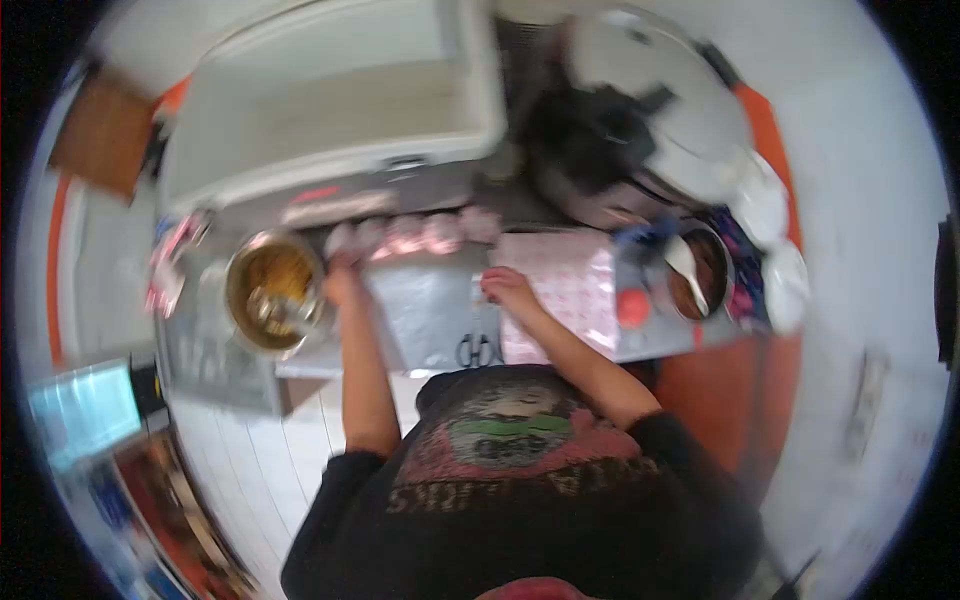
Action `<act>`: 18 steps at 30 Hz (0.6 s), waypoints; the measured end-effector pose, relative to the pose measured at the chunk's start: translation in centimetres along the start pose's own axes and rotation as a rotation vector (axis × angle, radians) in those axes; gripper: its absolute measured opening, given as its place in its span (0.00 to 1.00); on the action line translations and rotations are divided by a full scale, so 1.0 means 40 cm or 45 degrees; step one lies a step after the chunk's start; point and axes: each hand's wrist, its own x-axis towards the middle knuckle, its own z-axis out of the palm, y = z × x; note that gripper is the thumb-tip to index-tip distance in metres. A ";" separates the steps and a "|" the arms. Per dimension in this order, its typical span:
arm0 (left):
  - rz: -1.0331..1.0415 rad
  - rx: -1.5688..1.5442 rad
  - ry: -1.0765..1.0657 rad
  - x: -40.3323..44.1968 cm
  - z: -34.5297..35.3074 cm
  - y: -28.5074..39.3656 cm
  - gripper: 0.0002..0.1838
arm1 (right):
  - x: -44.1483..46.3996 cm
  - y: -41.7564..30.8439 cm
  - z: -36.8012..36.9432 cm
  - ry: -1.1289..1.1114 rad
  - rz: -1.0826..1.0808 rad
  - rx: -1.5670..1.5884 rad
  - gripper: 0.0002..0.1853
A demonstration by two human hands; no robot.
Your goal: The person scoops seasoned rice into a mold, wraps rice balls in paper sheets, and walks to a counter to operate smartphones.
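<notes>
My left hand point(341, 280) is beside the right rim of a metal bowl point(233, 300) with yellow food and a utensil in it, just below the left end of a row of pink-wrapped bundles point(405, 235). Blur hides its fingers and anything in them. My right hand point(508, 287) is at the left edge of a pink patterned sheet point(560, 285), its fingers curled together over a small pale item too blurred to name. Black-handled scissors point(478, 351) lie on the metal counter point(425, 310) nearer my body.
A large white bin point(330, 110) stands behind the bundles. At the back right is a big pot or cooker point(660, 110). A dark-filled bowl point(722, 262) with a white spoon point(686, 266), a round pink item point(632, 308) and white bowls point(783, 285) sit at the right.
</notes>
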 end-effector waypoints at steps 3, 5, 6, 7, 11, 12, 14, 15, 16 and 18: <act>0.163 -0.086 0.094 -0.080 -0.123 -0.033 0.19 | 0.005 0.018 -0.017 0.043 -0.119 -0.080 0.16; 0.244 -0.216 0.394 -0.201 -0.131 0.017 0.25 | -0.055 -0.041 -0.010 0.152 -0.107 0.024 0.15; 0.245 -0.289 0.397 -0.218 -0.163 0.030 0.26 | -0.069 -0.049 -0.017 0.176 -0.102 0.042 0.15; 0.241 -0.366 0.419 -0.229 -0.208 0.035 0.26 | -0.080 -0.055 -0.025 0.188 -0.088 0.048 0.15; 0.309 -0.223 0.377 -0.171 -0.313 0.079 0.22 | -0.117 -0.046 -0.048 0.222 -0.088 0.084 0.15; 0.353 -0.130 0.365 -0.162 -0.323 0.093 0.21 | -0.121 -0.043 -0.052 0.172 -0.078 0.014 0.16; 0.259 -0.165 0.358 -0.119 -0.364 0.104 0.19 | -0.114 -0.017 -0.056 0.097 -0.091 0.018 0.16; 0.158 -0.192 0.363 -0.105 -0.364 0.108 0.18 | -0.117 -0.019 -0.056 0.100 -0.107 0.025 0.16; 0.118 -0.204 0.353 -0.157 -0.325 0.140 0.18 | -0.121 -0.023 -0.055 0.097 -0.100 0.003 0.16; 0.109 -0.152 0.359 -0.148 -0.327 0.148 0.18 | -0.127 -0.028 -0.057 0.093 -0.089 0.022 0.15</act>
